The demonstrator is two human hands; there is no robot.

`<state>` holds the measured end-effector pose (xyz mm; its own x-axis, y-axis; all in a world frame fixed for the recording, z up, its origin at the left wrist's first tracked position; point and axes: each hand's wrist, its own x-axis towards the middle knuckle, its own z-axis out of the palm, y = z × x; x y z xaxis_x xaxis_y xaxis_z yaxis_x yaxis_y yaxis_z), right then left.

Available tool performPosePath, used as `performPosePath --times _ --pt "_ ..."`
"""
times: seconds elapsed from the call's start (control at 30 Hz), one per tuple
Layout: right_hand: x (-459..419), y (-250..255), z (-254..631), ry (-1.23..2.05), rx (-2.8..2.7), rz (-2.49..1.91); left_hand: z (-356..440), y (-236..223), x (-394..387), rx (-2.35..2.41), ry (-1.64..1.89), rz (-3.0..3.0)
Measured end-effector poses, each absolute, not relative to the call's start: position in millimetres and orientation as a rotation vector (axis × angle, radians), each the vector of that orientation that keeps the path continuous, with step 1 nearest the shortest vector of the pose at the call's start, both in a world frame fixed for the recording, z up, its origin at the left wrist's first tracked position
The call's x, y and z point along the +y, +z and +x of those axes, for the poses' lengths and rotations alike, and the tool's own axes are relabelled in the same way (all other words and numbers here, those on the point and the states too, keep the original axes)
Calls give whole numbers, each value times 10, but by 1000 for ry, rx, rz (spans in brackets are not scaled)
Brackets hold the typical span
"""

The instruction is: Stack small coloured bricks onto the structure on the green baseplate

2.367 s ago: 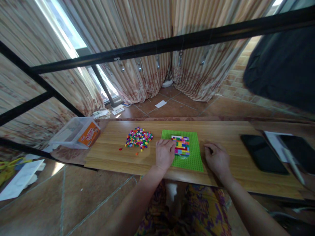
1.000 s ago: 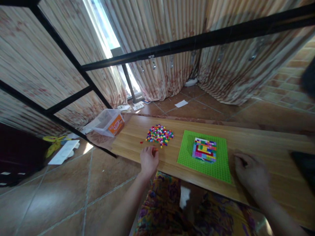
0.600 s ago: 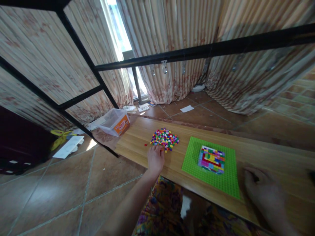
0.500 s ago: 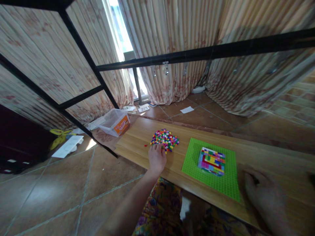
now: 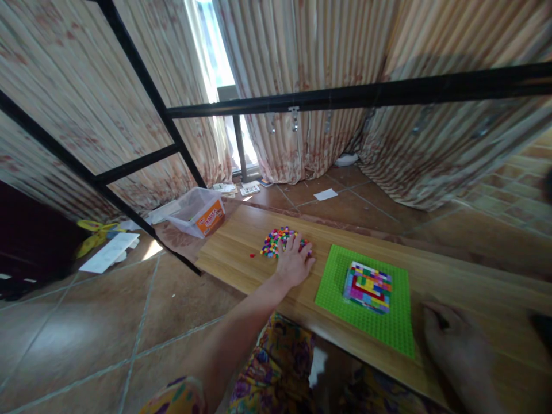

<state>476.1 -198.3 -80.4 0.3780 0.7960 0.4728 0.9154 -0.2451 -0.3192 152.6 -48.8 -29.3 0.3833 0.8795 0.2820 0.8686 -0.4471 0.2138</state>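
My left hand (image 5: 294, 261) lies flat with fingers spread over the near right part of a heap of small multicoloured bricks (image 5: 275, 241) on the wooden tabletop (image 5: 241, 256). To the right lies a green baseplate (image 5: 388, 328) with a block of coloured bricks (image 5: 368, 286) built on it. My right hand (image 5: 457, 348) rests on the table just right of the baseplate, fingers curled, nothing visible in them. A single red brick (image 5: 252, 255) lies apart, left of the heap.
A clear plastic box with an orange label (image 5: 197, 213) sits off the table's far left corner. A black metal frame bar (image 5: 357, 95) crosses above the table. Curtains hang behind. Papers lie on the tiled floor. A dark object (image 5: 542, 328) shows at the right edge.
My left hand left the baseplate, went to the near edge of the brick heap, and now lies spread on top of it. The view swung left. My right hand stayed beside the baseplate.
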Motion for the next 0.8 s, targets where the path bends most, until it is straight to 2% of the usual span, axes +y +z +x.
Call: performPosePath --times 0.63,0.8 --pt "-2000 -725 4690 -235 -1456 -2105 941 -293 -630 1585 695 2623" --pt "-1985 -752 4698 -311 -1465 -2058 950 -140 -344 1840 747 2476"
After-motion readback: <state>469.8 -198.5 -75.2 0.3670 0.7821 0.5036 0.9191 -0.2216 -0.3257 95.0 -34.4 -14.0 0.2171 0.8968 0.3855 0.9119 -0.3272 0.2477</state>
